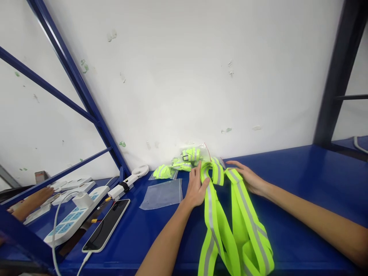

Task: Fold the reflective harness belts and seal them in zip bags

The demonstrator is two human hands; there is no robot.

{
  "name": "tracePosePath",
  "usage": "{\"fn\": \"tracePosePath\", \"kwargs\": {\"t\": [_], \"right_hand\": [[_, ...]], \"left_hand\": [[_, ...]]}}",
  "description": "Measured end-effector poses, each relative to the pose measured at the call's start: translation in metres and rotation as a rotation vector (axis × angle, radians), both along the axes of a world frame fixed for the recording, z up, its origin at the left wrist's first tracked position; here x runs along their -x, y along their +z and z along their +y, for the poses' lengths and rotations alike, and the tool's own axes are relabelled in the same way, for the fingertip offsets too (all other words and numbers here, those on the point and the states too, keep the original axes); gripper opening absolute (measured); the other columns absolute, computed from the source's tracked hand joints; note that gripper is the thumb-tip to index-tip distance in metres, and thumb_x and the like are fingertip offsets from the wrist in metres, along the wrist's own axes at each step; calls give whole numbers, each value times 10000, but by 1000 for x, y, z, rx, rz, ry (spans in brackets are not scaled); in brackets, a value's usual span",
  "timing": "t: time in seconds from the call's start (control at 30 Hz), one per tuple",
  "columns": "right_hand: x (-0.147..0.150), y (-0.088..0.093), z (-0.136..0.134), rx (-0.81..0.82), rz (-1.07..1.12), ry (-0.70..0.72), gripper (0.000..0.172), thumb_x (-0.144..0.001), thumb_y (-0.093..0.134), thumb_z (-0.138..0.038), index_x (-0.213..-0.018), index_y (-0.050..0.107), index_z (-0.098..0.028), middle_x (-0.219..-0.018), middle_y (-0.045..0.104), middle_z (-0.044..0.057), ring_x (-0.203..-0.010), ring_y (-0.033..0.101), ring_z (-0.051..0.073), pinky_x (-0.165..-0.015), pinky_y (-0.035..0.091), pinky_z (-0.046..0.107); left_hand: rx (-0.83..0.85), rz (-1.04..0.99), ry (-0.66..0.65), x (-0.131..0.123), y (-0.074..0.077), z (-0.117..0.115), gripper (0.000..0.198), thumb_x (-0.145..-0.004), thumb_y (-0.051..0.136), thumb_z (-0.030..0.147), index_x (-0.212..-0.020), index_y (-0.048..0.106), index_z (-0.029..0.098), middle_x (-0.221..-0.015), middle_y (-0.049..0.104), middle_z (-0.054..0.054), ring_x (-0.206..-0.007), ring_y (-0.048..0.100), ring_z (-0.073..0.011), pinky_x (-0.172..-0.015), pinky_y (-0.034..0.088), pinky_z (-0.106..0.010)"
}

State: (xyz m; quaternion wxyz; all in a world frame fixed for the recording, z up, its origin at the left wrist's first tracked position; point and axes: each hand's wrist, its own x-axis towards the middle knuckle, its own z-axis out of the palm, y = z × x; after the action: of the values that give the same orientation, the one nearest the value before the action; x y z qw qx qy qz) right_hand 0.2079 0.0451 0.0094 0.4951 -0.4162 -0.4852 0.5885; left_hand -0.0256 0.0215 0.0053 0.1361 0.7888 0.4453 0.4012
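Observation:
A long neon-yellow strap with grey reflective stripes lies in loops on the blue surface and runs down past its front edge. My left hand holds the strap's upper left part between thumb and fingers. At the strap's upper right fold is my right hand, its fingers extended and apart, partly behind the band. Behind my left hand, several folded yellow straps in clear bags are piled against the wall. A flat clear plastic bag rests left of my left hand.
To the left lie a phone with a cable, a white power strip and a small white fan. A blue rack post rises there. Beyond it another person's hand shows. A dark post stands at right.

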Motion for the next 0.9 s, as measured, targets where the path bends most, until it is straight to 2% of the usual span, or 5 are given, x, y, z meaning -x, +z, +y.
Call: {"fn": "tracePosePath", "kwargs": {"t": [0.17, 0.37, 0.53, 0.7, 0.9], "right_hand": [[6, 3, -6, 114, 201, 84, 222, -809, 607, -161, -1024, 604, -213, -760, 716, 1, -551, 643, 141, -521, 540, 246], [14, 5, -19, 191, 176, 338, 476, -902, 455, -578, -982, 650, -151, -641, 663, 27, -433, 584, 133, -451, 519, 253], [11, 6, -21, -227, -301, 343, 561, -852, 528, -584, -1281, 564, -225, -1005, 710, 92, -850, 676, 280, -712, 562, 395], [12, 3, -23, -649, -621, 124, 914, -781, 676, -464, -1520, 160, -314, -1452, 428, 110, -1301, 431, 337, -1017, 402, 490], [20, 10, -27, -649, -500, 88, 326, -795, 658, -486, -991, 682, -226, -1056, 701, 81, -1033, 622, 310, -949, 462, 453]], "left_hand": [[-200, 147, -19, -4, 13, -9, 770, -809, 601, 276, -1487, 237, 287, -1517, 211, -123, -1410, 200, -315, -1122, 229, -506], [-116, 169, -100, -8, 10, -5, 281, -942, 435, 315, -1139, 625, 252, -1142, 654, -60, -1116, 558, -227, -1041, 342, -445], [4, -262, -24, -7, 12, 6, 280, -914, 485, 383, -1056, 648, 205, -1061, 684, -58, -987, 617, -220, -893, 454, -345], [471, -679, -82, -9, 16, 11, 313, -793, 609, 358, -1050, 637, 183, -864, 662, -41, -655, 598, -150, -604, 485, -267], [896, -914, -256, -17, 21, 1, 531, -852, 453, 561, -1171, 585, 158, -739, 646, -49, -534, 572, -157, -512, 469, -287]]}}
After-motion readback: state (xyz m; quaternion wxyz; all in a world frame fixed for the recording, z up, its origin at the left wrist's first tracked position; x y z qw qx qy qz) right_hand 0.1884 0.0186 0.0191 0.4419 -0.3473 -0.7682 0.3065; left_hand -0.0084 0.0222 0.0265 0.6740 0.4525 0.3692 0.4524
